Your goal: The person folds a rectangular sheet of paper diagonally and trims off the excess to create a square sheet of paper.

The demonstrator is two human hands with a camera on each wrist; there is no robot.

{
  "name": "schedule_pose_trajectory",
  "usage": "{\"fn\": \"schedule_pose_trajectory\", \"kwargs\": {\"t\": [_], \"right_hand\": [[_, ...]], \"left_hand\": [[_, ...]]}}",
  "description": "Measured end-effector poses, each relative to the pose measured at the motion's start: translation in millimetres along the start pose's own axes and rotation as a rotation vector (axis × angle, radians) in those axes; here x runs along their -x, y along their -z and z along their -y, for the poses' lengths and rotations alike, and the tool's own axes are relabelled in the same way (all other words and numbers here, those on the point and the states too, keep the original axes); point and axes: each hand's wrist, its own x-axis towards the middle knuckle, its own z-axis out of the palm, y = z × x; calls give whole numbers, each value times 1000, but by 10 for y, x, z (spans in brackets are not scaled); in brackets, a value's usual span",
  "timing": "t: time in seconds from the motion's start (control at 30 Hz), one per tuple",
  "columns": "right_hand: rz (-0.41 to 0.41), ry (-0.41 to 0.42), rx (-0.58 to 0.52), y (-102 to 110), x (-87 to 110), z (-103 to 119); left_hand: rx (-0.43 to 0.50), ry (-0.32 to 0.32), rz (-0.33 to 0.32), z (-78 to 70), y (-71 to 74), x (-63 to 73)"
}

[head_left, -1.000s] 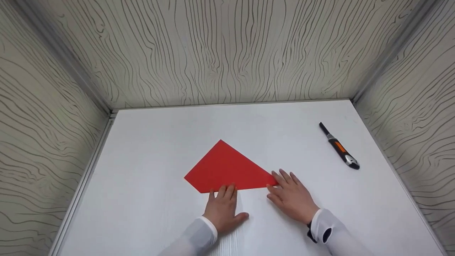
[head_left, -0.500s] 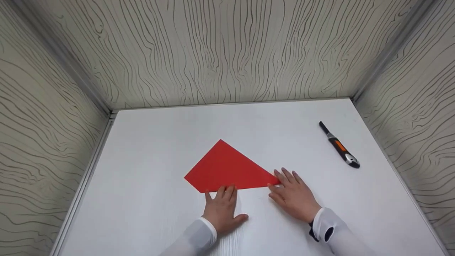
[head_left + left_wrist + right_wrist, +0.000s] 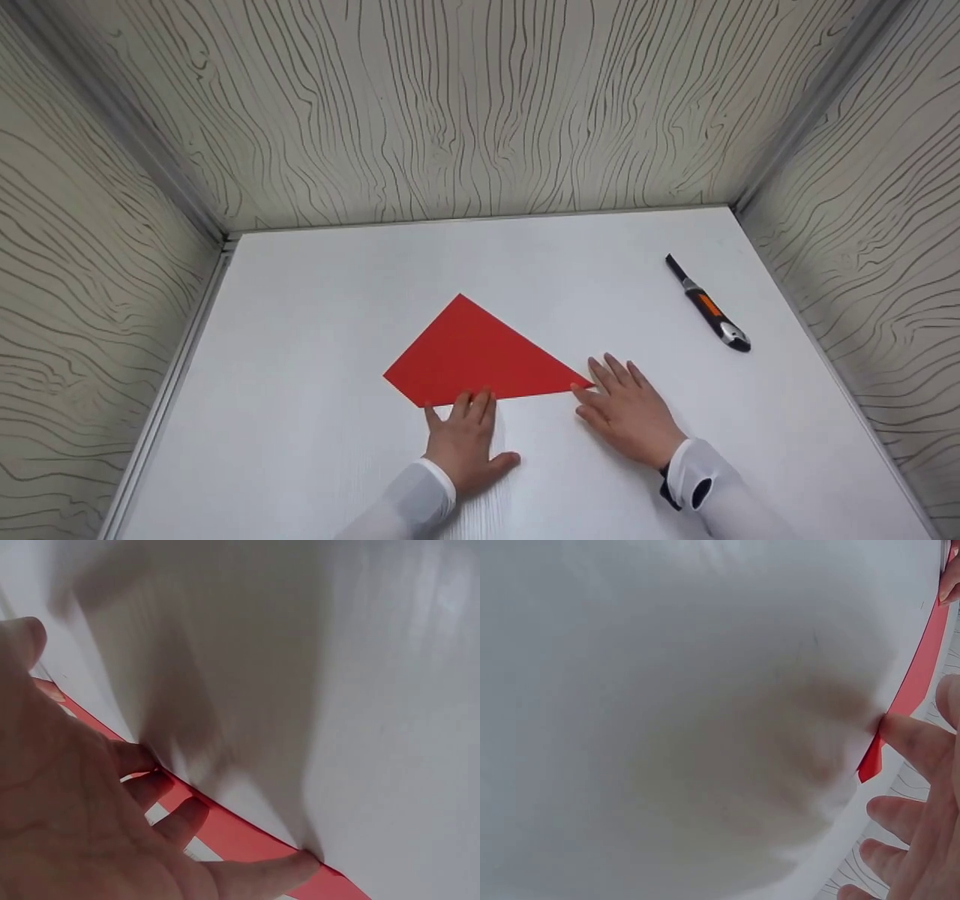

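A folded sheet of red paper [image 3: 472,352] lies flat on the white table [image 3: 337,300] in the head view, one corner pointing away and a narrow tip at the right. My left hand [image 3: 463,446] rests with spread fingertips on the paper's near edge, its thumb out to the right on the table. At the narrow right tip, my right hand [image 3: 634,416] touches the edge with its index fingertip, the other fingers extended beyond it. In the right wrist view, the index finger [image 3: 915,739] presses beside the red tip. The left wrist view has fingertips along the red edge [image 3: 240,829].
A black and orange utility knife [image 3: 712,307] lies on the table to the right, beyond my right hand. Wood-grain panels [image 3: 480,112] rise along the back and both sides of the table.
My right hand has slid slightly right along the near edge to the paper's narrow tip. My left little finger has spread further left; the rest of that hand stays nearly in place.
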Motion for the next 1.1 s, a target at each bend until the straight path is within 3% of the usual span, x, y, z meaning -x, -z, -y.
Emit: {"fn": "schedule_pose_trajectory", "kwargs": {"t": [0.33,1.1], "right_hand": [[-30,5,-18,-59,90,-108],[-20,-13,-21,-34,144,-204]], "left_hand": [[-21,-15,-30,10,-27,10],[-12,-9,11,9,60,42]]}}
